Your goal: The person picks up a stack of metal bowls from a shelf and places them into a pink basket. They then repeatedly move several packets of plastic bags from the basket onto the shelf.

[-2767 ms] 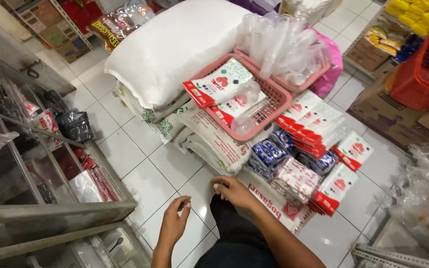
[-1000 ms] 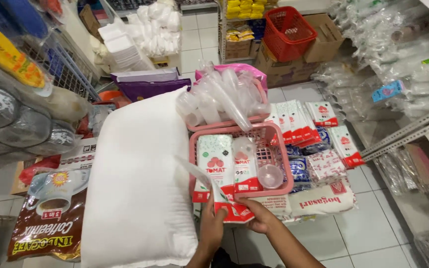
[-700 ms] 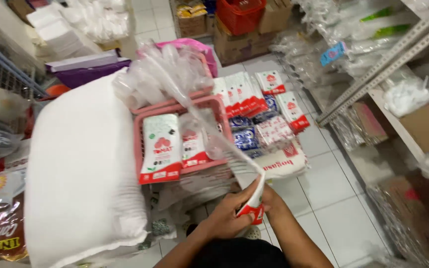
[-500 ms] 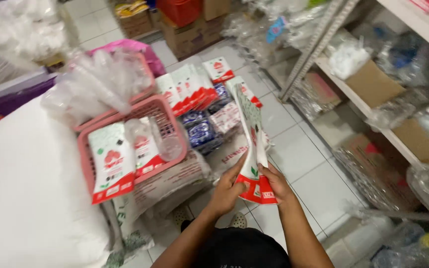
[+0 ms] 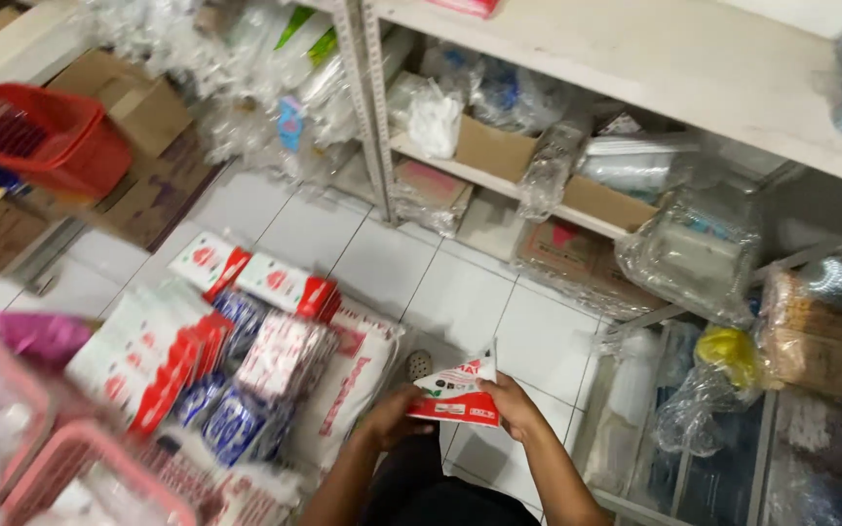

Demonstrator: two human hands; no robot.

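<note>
- Fingers of both hands are clamped on 1 red-and-white packet, held low in the middle of the view above the white tiled floor.
- Right hand grips the packet's right end, fingers curled over its edge; left hand grips the left end, fingers curled under it.
- Just left of the hands lies a heap of goods on the floor: more red-and-white packets, blue patterned packs and a large white sack with red print.
- A pink basket sits blurred at the lower left corner, touching that heap.
- A red basket stands well apart at the upper left, on cardboard boxes.
- To the right, a white metal shelf unit carries clear plastic bags and cardboard trays; a yellow object in clear wrap lies on a lower shelf.
</note>
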